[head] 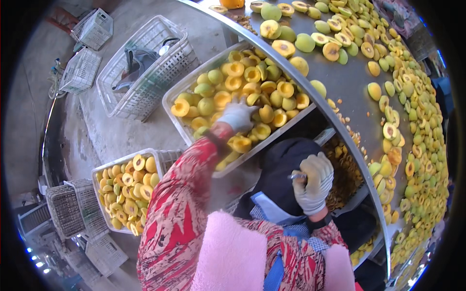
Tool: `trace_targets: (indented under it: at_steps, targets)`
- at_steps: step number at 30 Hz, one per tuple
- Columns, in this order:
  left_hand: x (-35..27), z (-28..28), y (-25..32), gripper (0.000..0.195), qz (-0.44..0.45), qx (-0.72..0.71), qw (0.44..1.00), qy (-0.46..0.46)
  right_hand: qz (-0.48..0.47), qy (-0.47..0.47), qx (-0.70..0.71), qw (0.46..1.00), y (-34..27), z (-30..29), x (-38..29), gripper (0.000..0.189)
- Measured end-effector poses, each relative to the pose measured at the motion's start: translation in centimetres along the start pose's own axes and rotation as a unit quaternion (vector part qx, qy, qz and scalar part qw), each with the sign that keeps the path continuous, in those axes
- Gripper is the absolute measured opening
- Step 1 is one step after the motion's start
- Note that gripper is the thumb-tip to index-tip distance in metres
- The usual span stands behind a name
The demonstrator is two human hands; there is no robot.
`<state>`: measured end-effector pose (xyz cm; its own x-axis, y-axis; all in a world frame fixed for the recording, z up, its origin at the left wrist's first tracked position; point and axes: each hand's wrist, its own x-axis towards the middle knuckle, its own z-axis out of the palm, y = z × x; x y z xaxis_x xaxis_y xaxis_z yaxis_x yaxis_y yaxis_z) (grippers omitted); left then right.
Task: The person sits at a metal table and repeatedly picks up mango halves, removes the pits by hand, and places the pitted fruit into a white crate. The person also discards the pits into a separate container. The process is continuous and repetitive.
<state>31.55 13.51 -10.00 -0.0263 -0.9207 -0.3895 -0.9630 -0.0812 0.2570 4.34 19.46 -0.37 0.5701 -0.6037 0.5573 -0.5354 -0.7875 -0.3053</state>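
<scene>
My left hand (238, 115), in a pale work glove, reaches over a shallow plastic crate (192, 162) of pitted yellow stone-fruit halves (252, 74). Its fingers are spread among the halves and touch them; motion blurs it, and no fruit shows in its grasp. Above my dark-clothed lap, my right hand (314, 183), also gloved, is closed around a small metal tool (296, 176). Only the tool's short shiny end sticks out on the thumb side; the rest is hidden in the fist.
To the right, a metal table (342, 78) with a raised rim (324, 105) carries piled fruit halves (424, 145), many with stones. Pits and scraps (344, 174) lie below the rim. Leftward are a crate of halves (127, 192), a crate holding cloth (145, 69) and stacked crates (74, 209).
</scene>
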Motion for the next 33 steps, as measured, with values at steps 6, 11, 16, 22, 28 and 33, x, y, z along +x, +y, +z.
trace_targets:
  at_steps: [6,11,16,22,28,33]
  targets:
    - [8.9,-1.8,-3.7,0.061,0.008,-0.064,0.987,0.149,0.006,-0.024,-0.026,0.999,-0.2,0.7,0.3,0.015]
    - [18.1,2.0,-5.0,0.062,0.010,-0.069,0.946,0.317,-0.002,-0.055,-0.052,0.997,0.2,1.6,1.7,0.013]
    - [16.9,0.4,-3.3,0.063,-0.009,-0.083,0.969,0.231,0.013,-0.068,-0.065,0.995,-0.7,1.6,2.4,0.016]
    - [11.2,3.4,4.6,0.074,0.109,-0.107,0.958,0.243,0.023,-0.051,-0.054,0.997,-0.5,1.4,2.1,0.014]
    - [14.5,4.7,4.7,0.069,0.128,-0.053,0.973,0.184,0.024,-0.044,-0.043,0.998,0.6,1.3,1.8,0.013]
    - [11.9,1.2,5.0,0.068,0.110,-0.029,0.985,0.133,0.018,-0.043,-0.048,0.998,-0.4,1.0,1.6,0.017]
